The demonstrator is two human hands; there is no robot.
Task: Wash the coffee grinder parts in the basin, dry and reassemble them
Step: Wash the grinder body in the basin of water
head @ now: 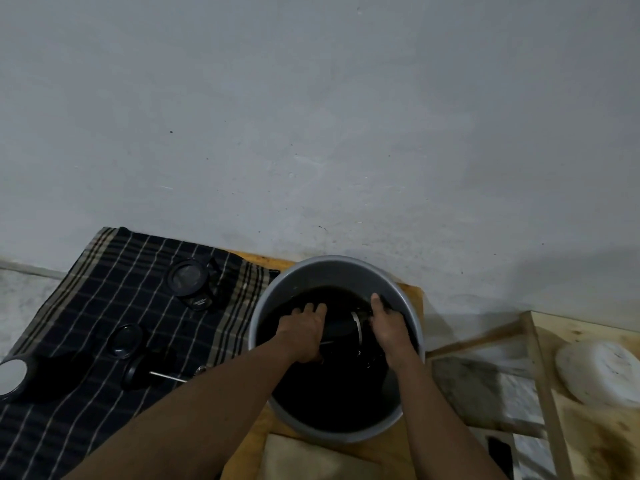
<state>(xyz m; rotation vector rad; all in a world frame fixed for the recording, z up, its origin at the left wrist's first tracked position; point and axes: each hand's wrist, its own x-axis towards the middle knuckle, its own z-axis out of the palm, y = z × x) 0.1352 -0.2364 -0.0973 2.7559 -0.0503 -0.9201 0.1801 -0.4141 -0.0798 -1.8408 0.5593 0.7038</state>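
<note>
While both hands work down in the basin, the step in hand looks to be washing the grinder body.

- Basin: grey, round, on the wooden worktop, right of the cloth. The water is very dark, so nothing below the surface shows.
- Body: a dark cylinder lying on its side, part out of the water, between the two hands. A metal ring sits at its right end.
- Left hand: fingers curled over the body's left end, gripping it.
- Right hand: at the ring end, thumb raised on the far side. The fingers dip out of sight, so I judge rather than see that it grips there.
- On the cloth, well apart from the basin: a round jar at the far side, a small lid nearer, a crank with a knob, and a cup at the left edge.

Doing it well, as I judge it:
- Hold one end firm and turn the other hand round the body, so that every side gets rubbed.
- Work the seam at the ring, where grounds are likely to lodge.
- A wet cylinder may slip, so keep it low over the water.
- Lift it clear to check it, since the water hides the dirt.
- Tip it open end down to drain before moving it left to the cloth.
</note>
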